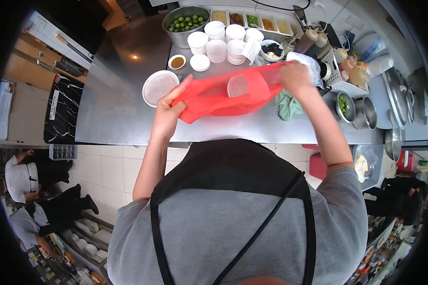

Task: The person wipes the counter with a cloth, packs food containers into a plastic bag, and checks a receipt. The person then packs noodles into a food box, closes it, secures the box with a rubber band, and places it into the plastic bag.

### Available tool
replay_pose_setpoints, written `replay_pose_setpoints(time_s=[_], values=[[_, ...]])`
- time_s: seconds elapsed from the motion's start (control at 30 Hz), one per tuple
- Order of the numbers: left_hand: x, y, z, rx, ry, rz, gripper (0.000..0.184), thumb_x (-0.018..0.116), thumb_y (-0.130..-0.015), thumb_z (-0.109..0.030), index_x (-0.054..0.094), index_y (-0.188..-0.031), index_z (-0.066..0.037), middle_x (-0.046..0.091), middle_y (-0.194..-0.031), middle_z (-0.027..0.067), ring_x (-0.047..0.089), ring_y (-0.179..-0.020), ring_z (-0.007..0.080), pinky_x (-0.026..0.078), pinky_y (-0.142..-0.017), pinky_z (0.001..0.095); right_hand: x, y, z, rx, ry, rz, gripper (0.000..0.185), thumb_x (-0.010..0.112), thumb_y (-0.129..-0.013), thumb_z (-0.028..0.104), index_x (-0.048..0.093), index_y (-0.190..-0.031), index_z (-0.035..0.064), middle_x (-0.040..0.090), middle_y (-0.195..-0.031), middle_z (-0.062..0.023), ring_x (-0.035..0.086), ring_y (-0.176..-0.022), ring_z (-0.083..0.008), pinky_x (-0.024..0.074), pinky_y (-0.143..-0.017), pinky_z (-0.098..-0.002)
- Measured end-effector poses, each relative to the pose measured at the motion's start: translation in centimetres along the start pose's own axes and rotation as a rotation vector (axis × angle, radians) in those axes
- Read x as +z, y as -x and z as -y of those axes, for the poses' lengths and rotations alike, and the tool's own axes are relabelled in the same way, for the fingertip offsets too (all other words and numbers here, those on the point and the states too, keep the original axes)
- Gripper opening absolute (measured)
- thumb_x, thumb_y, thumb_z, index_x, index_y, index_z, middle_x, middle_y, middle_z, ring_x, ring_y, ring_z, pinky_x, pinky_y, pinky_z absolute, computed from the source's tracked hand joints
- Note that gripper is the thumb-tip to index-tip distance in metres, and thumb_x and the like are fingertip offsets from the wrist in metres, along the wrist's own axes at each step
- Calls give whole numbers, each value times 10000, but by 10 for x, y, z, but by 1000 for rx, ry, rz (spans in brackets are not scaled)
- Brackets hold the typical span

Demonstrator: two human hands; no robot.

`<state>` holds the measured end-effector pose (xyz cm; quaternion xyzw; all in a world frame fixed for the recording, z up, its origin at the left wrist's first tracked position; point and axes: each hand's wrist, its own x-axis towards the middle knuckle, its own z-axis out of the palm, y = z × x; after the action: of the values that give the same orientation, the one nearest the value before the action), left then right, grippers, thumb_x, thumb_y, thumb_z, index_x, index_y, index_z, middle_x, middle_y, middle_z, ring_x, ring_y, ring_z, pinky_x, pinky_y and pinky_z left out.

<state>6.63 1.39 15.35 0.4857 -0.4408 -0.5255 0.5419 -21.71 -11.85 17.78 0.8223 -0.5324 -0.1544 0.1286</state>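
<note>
A red plastic bag [214,102] is stretched between my two hands above the steel counter. My left hand [169,107] pinches its left end, and my right hand [295,76], blurred, grips the right end. Inside or behind the thin plastic shows a round, pale container [238,86]; which of the two, I cannot tell. A white round bowl [160,89] stands just left of my left hand. Behind the bag are stacks of white lidded cups [216,50] and a small cup of brown sauce [178,62]. A green cloth [288,105] lies below my right hand.
On the steel counter [114,95], a pot of green limes [185,23] and ingredient trays [252,21] stand at the back. To the right are a white basket of bottles [342,76] and metal bowls [364,114]. Other people [24,178] are at the far left and right.
</note>
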Motion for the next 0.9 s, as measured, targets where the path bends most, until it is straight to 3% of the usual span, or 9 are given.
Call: replay_pose_setpoints(time_s=[0.07, 0.13, 0.2, 0.27, 0.3, 0.5, 0.6, 0.7, 0.9], values=[[0, 5, 6, -13, -76, 46, 522, 441, -745, 98, 473, -1236, -78, 487, -1216, 51, 456, -1068, 96, 325, -932, 230, -26, 10, -10, 29, -3, -54, 333, 567, -761, 381, 645, -770, 57, 630, -761, -130, 610, -758, -269, 487, -645, -357], [8, 8, 5, -21, -62, 52, 524, 453, -748, 96, 468, -1241, -81, 483, -1220, 51, 455, -1068, 94, 325, -932, 230, -47, 17, 6, -159, -370, -65, 248, 581, -755, 310, 646, -774, 71, 623, -749, -130, 594, -762, -283, 473, -653, -371], [14, 7, 7, -17, -9, 50, 498, 487, -760, 88, 480, -1230, -78, 489, -1210, 56, 467, -1049, 97, 350, -911, 230, -25, 6, 47, -589, -652, -151, 201, 550, -773, 251, 644, -768, 73, 615, -798, -145, 575, -788, -300, 454, -670, -390], [9, 3, 10, 9, -13, 9, 474, 482, -765, 93, 494, -1212, -66, 498, -1201, 65, 482, -1040, 107, 367, -901, 235, -3, -22, 96, -555, -346, 127, 200, 538, -775, 246, 634, -805, 73, 609, -831, -147, 571, -825, -293, 446, -709, -391], [6, 2, 12, 34, -18, -31, 451, 477, -771, 97, 509, -1195, -54, 507, -1192, 73, 496, -1030, 118, 385, -891, 239, 3, -24, 100, -561, -344, 128, 200, 538, -775, 246, 634, -805, 73, 609, -831, -147, 571, -825, -293, 446, -709, -391], [-11, -1, 27, -32, 213, -144, 414, 462, -753, 129, 522, -1146, 14, 521, -1179, 129, 505, -1071, 184, 407, -912, 283, 25, -34, 98, -425, -633, 56, 386, 508, -767, 356, 545, -1051, 98, 603, -915, -117, 565, -888, -270, 444, -773, -384], [-10, 3, 26, -10, 183, -122, 381, 444, -774, 115, 545, -1125, 5, 549, -1140, 104, 534, -1013, 160, 421, -884, 258, 47, -38, 88, -622, -390, -6, 439, 495, -775, 366, 503, -1140, 122, 594, -987, -117, 556, -928, -272, 445, -795, -378], [-12, 4, 22, 4, 125, -106, 371, 443, -774, 113, 556, -1111, 7, 559, -1125, 105, 540, -1001, 156, 425, -875, 254, 86, -56, 81, -740, -659, -152, 428, 530, -765, 330, 525, -1131, 109, 594, -998, -121, 552, -944, -264, 449, -796, -369], [-10, 17, 18, -57, 62, -83, 376, 450, -758, 117, 561, -1102, 14, 569, -1111, 106, 540, -994, 147, 421, -866, 242, 78, -60, 85, -696, -909, 526, 414, 566, -762, 207, 501, -1155, 93, 515, -1159, -125, 501, -1032, -226, 416, -857, -340]])
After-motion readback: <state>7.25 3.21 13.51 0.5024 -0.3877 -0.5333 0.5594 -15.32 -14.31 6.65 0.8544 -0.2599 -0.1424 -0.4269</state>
